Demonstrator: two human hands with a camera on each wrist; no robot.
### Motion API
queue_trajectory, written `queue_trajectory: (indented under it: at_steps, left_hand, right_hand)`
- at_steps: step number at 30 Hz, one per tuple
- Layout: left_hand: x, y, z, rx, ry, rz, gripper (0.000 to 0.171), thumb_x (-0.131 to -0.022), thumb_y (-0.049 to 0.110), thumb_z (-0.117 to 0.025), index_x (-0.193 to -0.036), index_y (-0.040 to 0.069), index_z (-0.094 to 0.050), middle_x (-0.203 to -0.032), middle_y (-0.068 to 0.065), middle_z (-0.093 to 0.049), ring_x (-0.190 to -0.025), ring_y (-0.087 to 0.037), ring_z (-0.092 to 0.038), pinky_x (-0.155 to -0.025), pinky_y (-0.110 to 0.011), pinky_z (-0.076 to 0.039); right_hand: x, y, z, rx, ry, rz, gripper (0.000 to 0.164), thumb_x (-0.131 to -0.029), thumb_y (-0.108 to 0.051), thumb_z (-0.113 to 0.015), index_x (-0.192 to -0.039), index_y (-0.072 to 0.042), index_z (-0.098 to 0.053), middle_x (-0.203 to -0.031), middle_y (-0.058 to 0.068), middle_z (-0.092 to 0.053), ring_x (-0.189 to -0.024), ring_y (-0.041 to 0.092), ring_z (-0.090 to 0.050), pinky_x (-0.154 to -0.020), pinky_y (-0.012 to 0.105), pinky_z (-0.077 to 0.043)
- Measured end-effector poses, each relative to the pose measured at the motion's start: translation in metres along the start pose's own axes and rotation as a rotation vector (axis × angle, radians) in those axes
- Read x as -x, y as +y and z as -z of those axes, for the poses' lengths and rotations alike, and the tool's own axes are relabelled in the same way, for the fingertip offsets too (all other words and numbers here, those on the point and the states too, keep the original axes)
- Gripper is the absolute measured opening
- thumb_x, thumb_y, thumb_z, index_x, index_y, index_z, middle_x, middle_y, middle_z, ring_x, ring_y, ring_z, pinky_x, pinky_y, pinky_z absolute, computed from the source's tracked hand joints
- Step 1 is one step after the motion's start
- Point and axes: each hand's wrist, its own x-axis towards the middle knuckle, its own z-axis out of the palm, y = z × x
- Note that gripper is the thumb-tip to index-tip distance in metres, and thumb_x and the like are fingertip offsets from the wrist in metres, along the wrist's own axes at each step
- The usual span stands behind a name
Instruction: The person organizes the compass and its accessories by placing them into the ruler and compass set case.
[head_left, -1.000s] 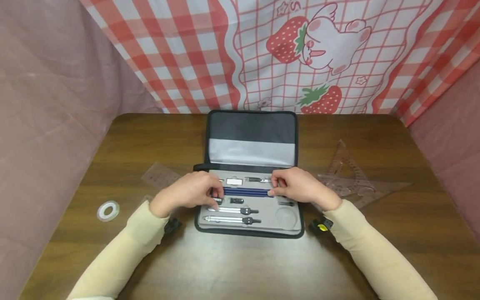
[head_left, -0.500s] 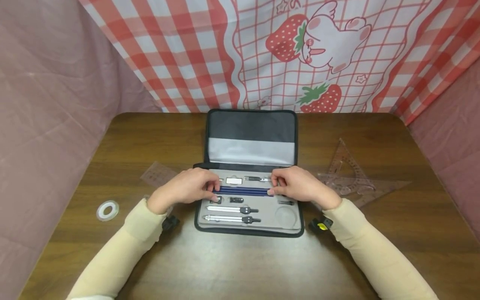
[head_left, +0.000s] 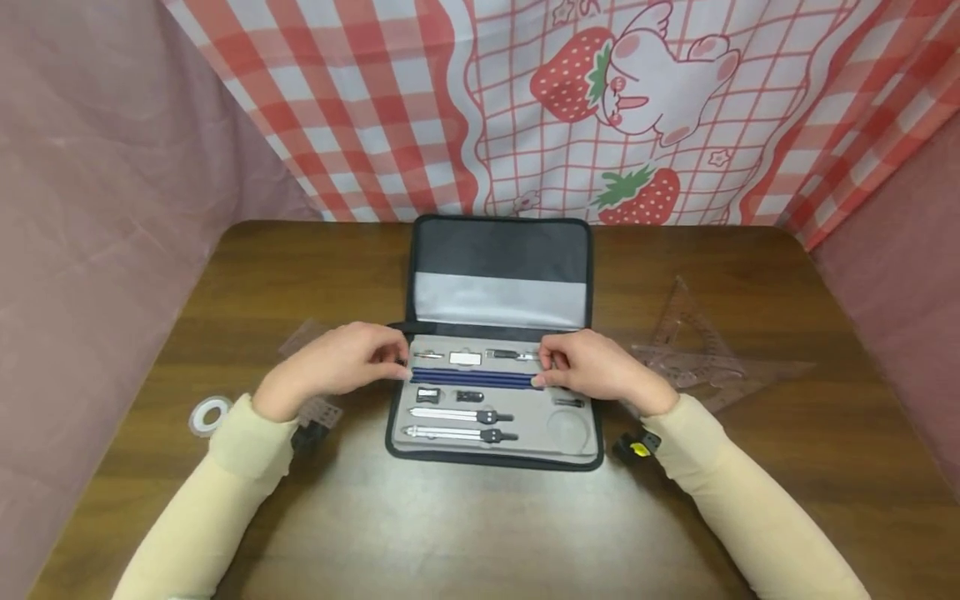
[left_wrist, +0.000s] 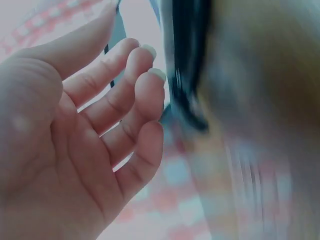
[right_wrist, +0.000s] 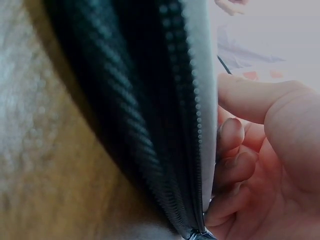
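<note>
An unzipped black drawing-set case lies spread on the table, its grey tray facing up. Several dark blue pencils lie side by side across the tray. My left hand hovers at the case's left edge, thumb by the pencils' left ends; its fingers are loosely bent around nothing in the left wrist view. My right hand rests its thumb at the pencils' right ends, other fingers curled in above. Two compasses, a pencil sharpener, and a white eraser sit in the tray.
Clear set squares overlap on the table at the right. A white ring-shaped roll lies at the left, near a clear plastic template partly under the left arm. The case lid stands against the checked cloth.
My left hand has moved left, off the sharpener and along the pencils to the case's edge, uncovering their left ends. The right hand has stayed in place.
</note>
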Motion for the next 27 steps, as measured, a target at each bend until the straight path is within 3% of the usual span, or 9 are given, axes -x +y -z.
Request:
queue_trajectory:
  at_steps: [4,7,12,16,20,23,27]
  left_hand:
    - [0.035,-0.028,0.014,-0.064,0.06,0.095,0.017,-0.092,0.03,-0.073,-0.098,0.015,-0.068,-0.079,0.007,-0.06,-0.07,-0.011,-0.055,-0.066,-0.035,-0.048]
    - [0.063,-0.048,0.023,-0.133,0.068,0.151,0.024,-0.091,0.031,-0.075,-0.102,0.01,-0.068,-0.087,0.003,-0.061,-0.078,-0.016,-0.059,-0.072,-0.041,-0.05]
    - [0.104,-0.067,0.036,-0.213,-0.009,0.308,0.057,-0.081,0.049,-0.079,-0.112,0.003,-0.064,-0.111,-0.019,-0.058,-0.103,-0.044,-0.056,-0.081,-0.059,-0.047]
    - [0.132,-0.074,0.04,-0.235,-0.067,0.406,0.075,-0.067,0.056,-0.085,-0.113,0.002,-0.061,-0.115,-0.03,-0.052,-0.102,-0.054,-0.052,-0.078,-0.063,-0.046]
    - [0.147,-0.08,0.038,-0.201,-0.086,0.418,0.066,-0.061,0.045,-0.091,-0.103,0.004,-0.06,-0.102,-0.023,-0.053,-0.087,-0.041,-0.056,-0.072,-0.053,-0.047]
    - [0.151,-0.084,0.036,-0.199,-0.075,0.409,0.055,-0.063,0.034,-0.092,-0.098,0.007,-0.06,-0.098,-0.018,-0.054,-0.082,-0.033,-0.054,-0.07,-0.049,-0.047]
    - [0.151,-0.089,0.035,-0.227,-0.073,0.402,0.049,-0.065,0.03,-0.092,-0.097,0.009,-0.061,-0.098,-0.017,-0.056,-0.083,-0.031,-0.055,-0.07,-0.05,-0.047]
  right_hand:
    - [0.0,0.0,0.0,-0.006,-0.013,-0.004,0.026,-0.089,-0.041,-0.075,-0.082,-0.023,-0.056,-0.062,-0.008,-0.046,-0.054,0.01,-0.043,-0.055,0.029,-0.033]
    - [0.002,0.001,0.0,-0.003,-0.014,-0.018,0.026,-0.088,-0.041,-0.075,-0.081,-0.024,-0.056,-0.061,-0.008,-0.046,-0.053,0.01,-0.043,-0.055,0.029,-0.033]
    - [0.003,0.002,0.001,0.005,-0.003,-0.027,0.027,-0.088,-0.04,-0.076,-0.081,-0.024,-0.056,-0.061,-0.008,-0.046,-0.053,0.01,-0.043,-0.055,0.029,-0.033]
    - [0.001,0.0,0.0,-0.004,-0.01,-0.02,0.027,-0.088,-0.042,-0.075,-0.082,-0.023,-0.056,-0.062,-0.008,-0.046,-0.054,0.01,-0.043,-0.055,0.029,-0.033]
    - [0.0,0.0,0.0,-0.013,-0.016,-0.019,0.027,-0.089,-0.042,-0.074,-0.082,-0.023,-0.056,-0.061,-0.007,-0.046,-0.054,0.01,-0.043,-0.055,0.029,-0.033]
    - [-0.001,0.0,0.0,-0.012,-0.014,-0.018,0.027,-0.089,-0.042,-0.074,-0.082,-0.023,-0.056,-0.061,-0.007,-0.046,-0.054,0.01,-0.042,-0.054,0.029,-0.032]
    - [0.001,0.001,0.001,-0.007,-0.012,-0.021,0.027,-0.089,-0.042,-0.074,-0.082,-0.023,-0.056,-0.062,-0.007,-0.046,-0.054,0.01,-0.043,-0.054,0.029,-0.033]
